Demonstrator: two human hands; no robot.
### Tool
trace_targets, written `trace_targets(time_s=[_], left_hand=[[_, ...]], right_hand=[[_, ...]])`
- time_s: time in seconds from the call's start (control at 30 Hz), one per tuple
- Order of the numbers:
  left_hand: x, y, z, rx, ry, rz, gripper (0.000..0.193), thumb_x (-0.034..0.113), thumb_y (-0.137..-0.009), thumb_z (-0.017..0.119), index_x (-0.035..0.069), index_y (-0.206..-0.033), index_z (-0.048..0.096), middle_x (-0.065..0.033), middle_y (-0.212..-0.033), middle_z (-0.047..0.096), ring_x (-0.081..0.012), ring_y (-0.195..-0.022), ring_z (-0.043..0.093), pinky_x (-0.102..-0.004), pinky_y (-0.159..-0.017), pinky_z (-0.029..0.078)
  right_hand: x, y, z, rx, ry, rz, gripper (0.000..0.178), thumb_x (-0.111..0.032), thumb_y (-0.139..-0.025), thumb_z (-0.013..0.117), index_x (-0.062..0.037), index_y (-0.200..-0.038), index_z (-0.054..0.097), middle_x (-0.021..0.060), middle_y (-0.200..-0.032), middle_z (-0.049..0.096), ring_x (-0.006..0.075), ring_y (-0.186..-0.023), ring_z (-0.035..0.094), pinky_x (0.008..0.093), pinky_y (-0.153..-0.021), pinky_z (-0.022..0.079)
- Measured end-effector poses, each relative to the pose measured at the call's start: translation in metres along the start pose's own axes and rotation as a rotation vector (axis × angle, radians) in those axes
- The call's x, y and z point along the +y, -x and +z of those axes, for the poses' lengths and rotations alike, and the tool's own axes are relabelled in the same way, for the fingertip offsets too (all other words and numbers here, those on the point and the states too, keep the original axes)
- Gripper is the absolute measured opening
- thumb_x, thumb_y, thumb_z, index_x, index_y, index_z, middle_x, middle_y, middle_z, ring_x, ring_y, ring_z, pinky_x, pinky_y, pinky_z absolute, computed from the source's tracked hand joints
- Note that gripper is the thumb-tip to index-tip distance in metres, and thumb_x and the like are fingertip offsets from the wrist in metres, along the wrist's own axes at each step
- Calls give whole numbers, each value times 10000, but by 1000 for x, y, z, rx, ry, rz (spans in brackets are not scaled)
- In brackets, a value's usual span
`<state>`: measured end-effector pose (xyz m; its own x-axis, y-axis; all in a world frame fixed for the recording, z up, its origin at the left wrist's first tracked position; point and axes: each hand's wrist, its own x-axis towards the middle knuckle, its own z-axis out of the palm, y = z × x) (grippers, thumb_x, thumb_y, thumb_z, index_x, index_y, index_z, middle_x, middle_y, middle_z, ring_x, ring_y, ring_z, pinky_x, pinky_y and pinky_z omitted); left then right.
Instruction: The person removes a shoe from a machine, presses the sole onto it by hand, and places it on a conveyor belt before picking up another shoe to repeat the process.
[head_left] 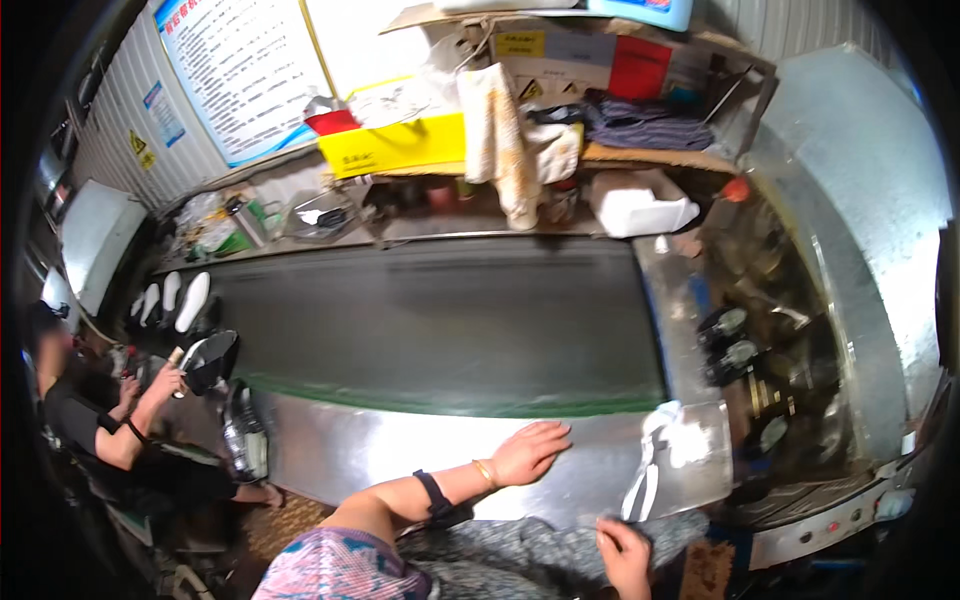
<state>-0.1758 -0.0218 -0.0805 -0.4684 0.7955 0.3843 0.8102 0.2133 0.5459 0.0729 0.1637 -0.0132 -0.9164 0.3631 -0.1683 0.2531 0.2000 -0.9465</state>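
My left hand (530, 453) lies palm down on the shiny metal ledge (350, 450), fingers stretched toward the dark conveyor belt (440, 325); nothing is in it. A bracelet and a black band sit on that arm. Down by my lap, over grey patterned cloth (480, 555), is my right hand (625, 560). Its thumb and forefinger are apart, with no object visible between them; its other fingers are partly hidden. Just beyond it, a thin white looped strip (645, 480) rests on the ledge's right end.
On the left a seated co-worker (110, 430) holds a dark shoe (210, 362) and a tool. White-soled shoes (192, 302) stand at the belt's left end. Behind are a yellow bin (400, 145), a hanging towel (495, 130) and a white container (640, 203). Dark shoes (735, 345) lie right.
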Motion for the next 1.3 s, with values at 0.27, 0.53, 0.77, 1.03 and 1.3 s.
trace_targets(time_s=[0.27,0.53,0.77,1.03,1.3], left_hand=[[-68,153,-225,189,-812,-624,432,142,-687,674,27,-1102,638,-201,-1272,576,-408,-1254,469,-525,-1077,341],[-97,460,-443,1114,-178,-1614,651,555,-874,525,10,-1207,648,-224,-1261,618,-381,-1162,594,-434,-980,457],[-71,339,-308,325,-625,-1144,346,418,-810,689,76,-793,734,-94,-976,721,-336,-920,638,-437,-964,431],[-72,398,-278,1061,-19,-1387,1075,48,-724,752,67,-1548,62,-243,-1383,467,-335,-1196,542,-408,-986,455],[103,152,-196,217,1132,-1045,807,-9,-820,706,105,-1502,289,-77,-1276,547,-190,-1162,546,-369,-994,474]], right_hand=[[56,65,45,265,-122,-60,142,66,-872,556,53,-965,662,133,-1034,668,176,-956,621,297,-867,487],[84,24,70,372,-149,-8,114,48,-819,614,27,-921,661,81,-794,678,136,-742,646,264,-695,515],[80,42,59,472,-187,-12,121,53,-866,596,25,-970,652,48,-847,675,101,-773,628,236,-729,505],[74,37,66,288,-235,63,117,40,-915,579,38,-1022,627,66,-924,670,120,-851,642,238,-793,511],[-42,15,38,81,-228,-199,454,9,-937,561,24,-1371,431,146,-1244,575,174,-1082,586,293,-915,483]])
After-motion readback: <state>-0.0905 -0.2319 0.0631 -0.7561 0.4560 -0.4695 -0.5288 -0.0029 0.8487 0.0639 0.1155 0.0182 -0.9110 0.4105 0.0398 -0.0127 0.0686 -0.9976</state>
